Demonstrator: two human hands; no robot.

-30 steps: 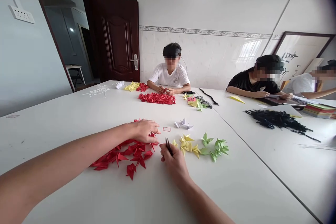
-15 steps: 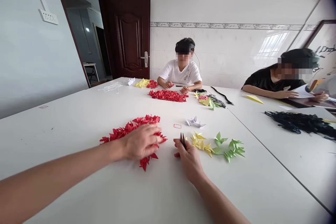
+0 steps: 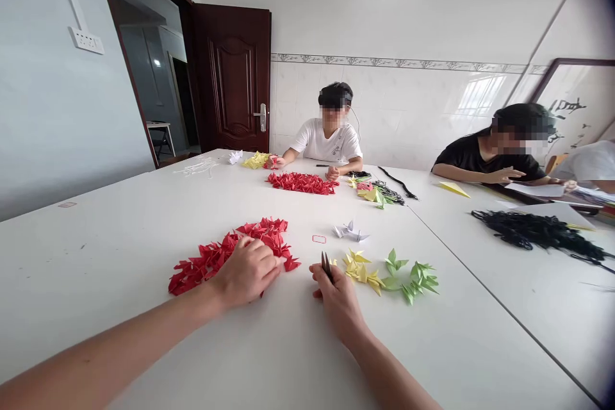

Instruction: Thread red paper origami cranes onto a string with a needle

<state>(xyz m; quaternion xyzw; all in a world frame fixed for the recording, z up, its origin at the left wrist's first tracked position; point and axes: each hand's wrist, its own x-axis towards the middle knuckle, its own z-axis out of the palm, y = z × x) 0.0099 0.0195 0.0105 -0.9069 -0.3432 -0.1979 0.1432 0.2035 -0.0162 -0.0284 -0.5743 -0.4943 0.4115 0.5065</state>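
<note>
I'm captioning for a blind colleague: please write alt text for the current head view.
A person's left hand covers the near edge of a pile of red origami cranes on a white table; the right hand grips a dark two-pointed tool. Yellow cranes and green cranes lie to its right, white cranes beyond. A co-worker sits opposite.
</note>
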